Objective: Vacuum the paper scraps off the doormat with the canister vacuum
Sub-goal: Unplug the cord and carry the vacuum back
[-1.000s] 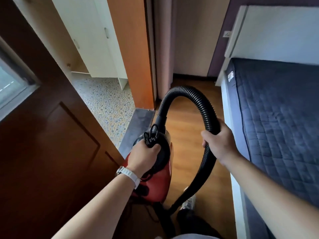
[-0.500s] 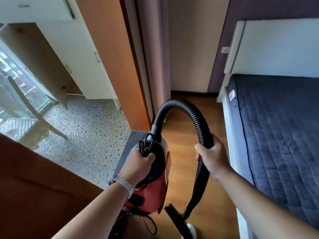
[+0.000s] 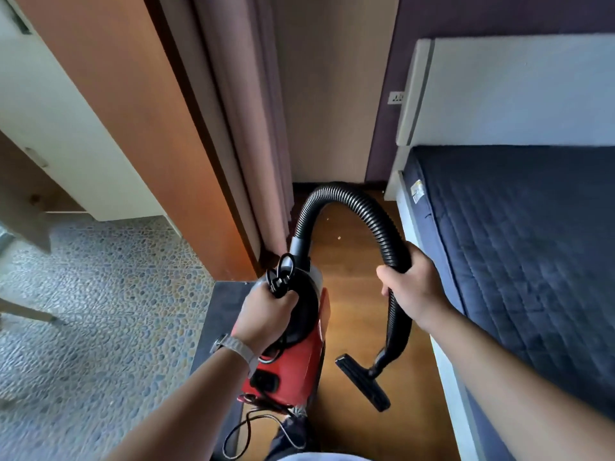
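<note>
My left hand [image 3: 266,316] grips the black top handle of the red canister vacuum [image 3: 299,371] and carries it above the floor. A black ribbed hose [image 3: 352,197] arches up from the canister's front and comes down on the right, where my right hand [image 3: 412,287] is wrapped around it. The flat black floor nozzle [image 3: 362,382] hangs at the hose's end over the wooden floor. The vacuum's black cord [image 3: 246,430] dangles in a loop underneath. A few small pale scraps [image 3: 338,238] lie on the wood ahead. No doormat is clearly visible.
A bed with a dark blue quilted mattress [image 3: 532,261] and white frame fills the right side. An orange door frame [image 3: 159,138] and a curtain [image 3: 246,121] stand left of the narrow wooden floor strip [image 3: 359,294]. A grey threshold [image 3: 226,301] leads to a pebble-tiled floor [image 3: 100,311].
The view has swung right, out past the dark wooden door and into the gap beside the bed. The nozzle has come into sight. Both hands keep their holds on the vacuum and hose.
</note>
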A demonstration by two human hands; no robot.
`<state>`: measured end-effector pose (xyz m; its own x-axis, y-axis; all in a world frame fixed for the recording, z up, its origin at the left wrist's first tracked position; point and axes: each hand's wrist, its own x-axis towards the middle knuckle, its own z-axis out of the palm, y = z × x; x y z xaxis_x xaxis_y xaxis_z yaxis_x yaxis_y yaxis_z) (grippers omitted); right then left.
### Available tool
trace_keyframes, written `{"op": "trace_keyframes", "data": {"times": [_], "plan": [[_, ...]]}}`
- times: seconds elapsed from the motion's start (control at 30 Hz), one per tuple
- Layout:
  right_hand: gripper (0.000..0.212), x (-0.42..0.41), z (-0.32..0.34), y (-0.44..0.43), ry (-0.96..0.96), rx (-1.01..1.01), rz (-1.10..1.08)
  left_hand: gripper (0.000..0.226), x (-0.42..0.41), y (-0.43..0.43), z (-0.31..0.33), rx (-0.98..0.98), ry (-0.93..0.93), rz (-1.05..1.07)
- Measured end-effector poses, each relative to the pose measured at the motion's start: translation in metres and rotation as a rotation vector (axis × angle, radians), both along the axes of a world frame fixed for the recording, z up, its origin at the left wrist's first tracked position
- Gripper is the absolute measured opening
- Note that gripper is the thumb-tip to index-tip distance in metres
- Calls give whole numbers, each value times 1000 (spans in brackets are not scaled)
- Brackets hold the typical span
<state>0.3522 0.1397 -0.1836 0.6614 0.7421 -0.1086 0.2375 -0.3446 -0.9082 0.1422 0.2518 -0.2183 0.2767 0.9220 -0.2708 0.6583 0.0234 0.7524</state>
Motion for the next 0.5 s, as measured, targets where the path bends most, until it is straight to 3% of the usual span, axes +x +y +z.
{"op": "trace_keyframes", "data": {"times": [0.13,0.5], "plan": [[19,17,5,56,-6,-55,-47,6,22,73,-4,-70,-30,-61],[16,63,16,167,6,-56,-197,20,87,221,15,64,6,-189]]}}
